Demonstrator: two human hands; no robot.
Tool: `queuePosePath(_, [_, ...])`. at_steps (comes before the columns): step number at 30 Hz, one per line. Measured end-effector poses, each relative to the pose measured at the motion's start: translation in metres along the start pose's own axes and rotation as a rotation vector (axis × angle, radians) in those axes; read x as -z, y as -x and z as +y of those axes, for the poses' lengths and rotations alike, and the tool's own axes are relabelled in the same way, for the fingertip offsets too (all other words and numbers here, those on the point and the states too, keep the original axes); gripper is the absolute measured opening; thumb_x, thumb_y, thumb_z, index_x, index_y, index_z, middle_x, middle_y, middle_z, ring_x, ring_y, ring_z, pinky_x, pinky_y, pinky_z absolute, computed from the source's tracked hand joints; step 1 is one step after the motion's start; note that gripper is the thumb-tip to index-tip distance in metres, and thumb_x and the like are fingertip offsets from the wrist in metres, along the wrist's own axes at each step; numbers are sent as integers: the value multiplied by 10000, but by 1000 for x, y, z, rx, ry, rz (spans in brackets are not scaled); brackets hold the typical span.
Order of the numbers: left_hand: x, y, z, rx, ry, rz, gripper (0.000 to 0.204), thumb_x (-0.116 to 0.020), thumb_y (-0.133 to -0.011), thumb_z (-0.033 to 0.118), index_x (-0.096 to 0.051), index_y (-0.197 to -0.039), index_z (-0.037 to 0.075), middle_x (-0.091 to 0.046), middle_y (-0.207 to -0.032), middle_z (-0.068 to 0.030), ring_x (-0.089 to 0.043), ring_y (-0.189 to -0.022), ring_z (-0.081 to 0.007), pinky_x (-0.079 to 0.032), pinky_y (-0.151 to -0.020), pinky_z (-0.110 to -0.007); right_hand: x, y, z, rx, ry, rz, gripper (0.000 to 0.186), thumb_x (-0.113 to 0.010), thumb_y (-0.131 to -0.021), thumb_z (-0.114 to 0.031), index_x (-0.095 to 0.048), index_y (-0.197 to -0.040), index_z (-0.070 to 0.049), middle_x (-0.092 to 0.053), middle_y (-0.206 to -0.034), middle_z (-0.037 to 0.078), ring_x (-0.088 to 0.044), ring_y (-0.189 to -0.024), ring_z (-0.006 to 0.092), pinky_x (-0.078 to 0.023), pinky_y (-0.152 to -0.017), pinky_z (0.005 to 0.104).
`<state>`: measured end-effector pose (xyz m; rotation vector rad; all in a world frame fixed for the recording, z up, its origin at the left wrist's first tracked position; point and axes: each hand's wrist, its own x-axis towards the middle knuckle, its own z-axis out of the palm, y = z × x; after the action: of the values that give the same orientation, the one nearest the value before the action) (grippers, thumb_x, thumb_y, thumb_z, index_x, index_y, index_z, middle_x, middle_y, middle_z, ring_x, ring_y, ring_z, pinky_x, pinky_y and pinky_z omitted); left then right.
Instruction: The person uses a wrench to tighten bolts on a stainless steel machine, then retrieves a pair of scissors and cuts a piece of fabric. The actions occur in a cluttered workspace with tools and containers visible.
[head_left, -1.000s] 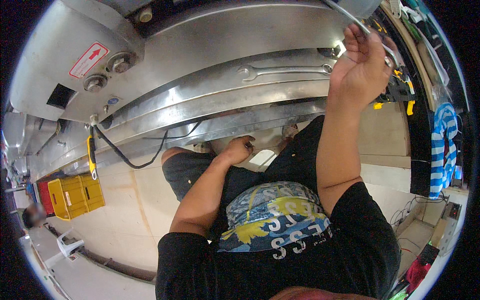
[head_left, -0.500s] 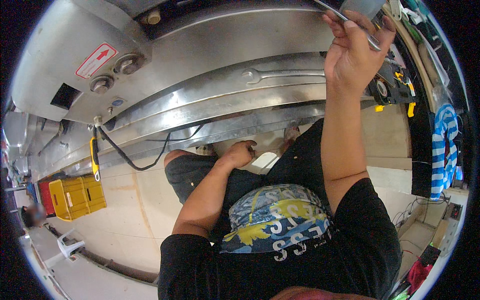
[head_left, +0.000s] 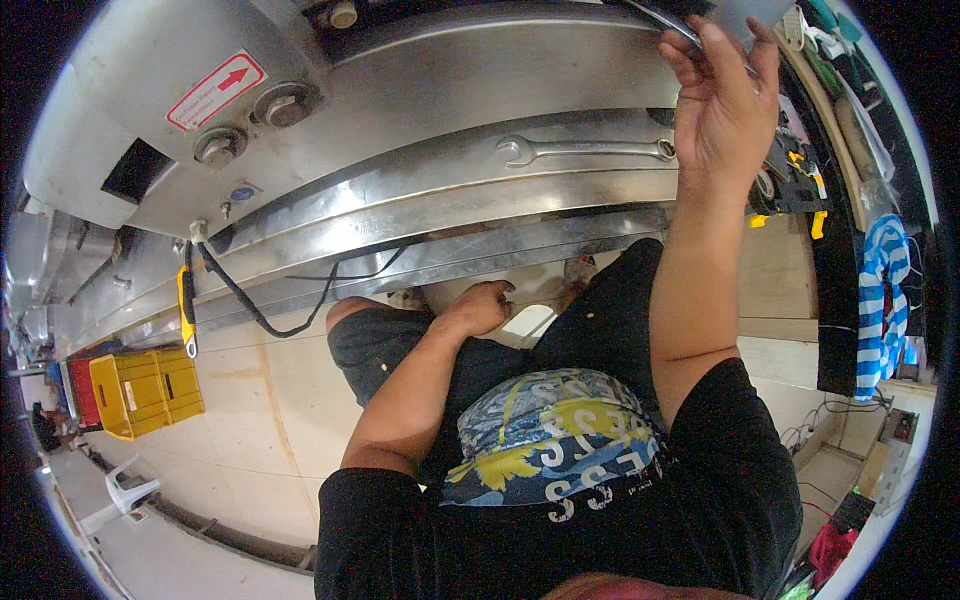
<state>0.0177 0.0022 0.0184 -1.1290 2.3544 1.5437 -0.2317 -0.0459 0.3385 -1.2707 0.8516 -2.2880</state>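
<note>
Silver tool [head_left: 664, 19], blue-and-white striped cloth [head_left: 872, 310]

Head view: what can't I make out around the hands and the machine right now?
All in the head view:
Metal tool in the right hand: one end cut off by the upper edge, part covered by the hand.
Left hand: its underside is turned away, so I can't tell whether it holds anything.
Dark square on the machine: too dark to tell what lies inside.
Black case: small, crowded contents can't be told apart.
</note>
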Motion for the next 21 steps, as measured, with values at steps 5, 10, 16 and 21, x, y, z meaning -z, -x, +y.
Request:
queuePosePath(5, [-2, -1, -2, -17, -38, 32, 445, -624, -918, 241, -589, -1322, 59, -706, -1105, -211, -670, -1037, -370, -521, -933, -440, -13, 5, 3, 145, 54, 60, 427, -684, -892, -26, -457, -1253, -7, -676, -991, 225, -723, -809, 334, -649, -670, 397])
queuePosePath(10, [3, 4, 4, -5, -53, 28, 444, -624, -919, 247, -589, -1326, 73, -707, -1105, -206, -670, -1035, -369, -524, -926, -448, -27, 6, 1, 240, 73, 86, 327, -674, -895, -41, -514, -1170, 35, -683, -913, 219, -722, -701, 340, -654, -593, 426])
queuePosePath(16, [1, 2, -1, -27, -60, 46, 446, -627, -914, 254, -591, -1320, 71, -701, -1132, -203, -663, -1058, -369, -519, -936, -454, -26, 13, 8, 362, 112, 84, 234, -672, -894, -36, -593, -1086, 72, -687, -869, 208, -722, -693, 326, -652, -579, 438])
queuePosePath(21, [-1, 2, -2, -36, -57, 33, 454, -633, -907, 251, -590, -1317, 62, -698, -1144, -201, -662, -1065, -371, -516, -942, -455, -49, 32, -4, 454, 500, -8, 206, -687, -858, 28, -627, -1055, 34, -683, -873, 170, -705, -711, 243, -593, -548, 352])
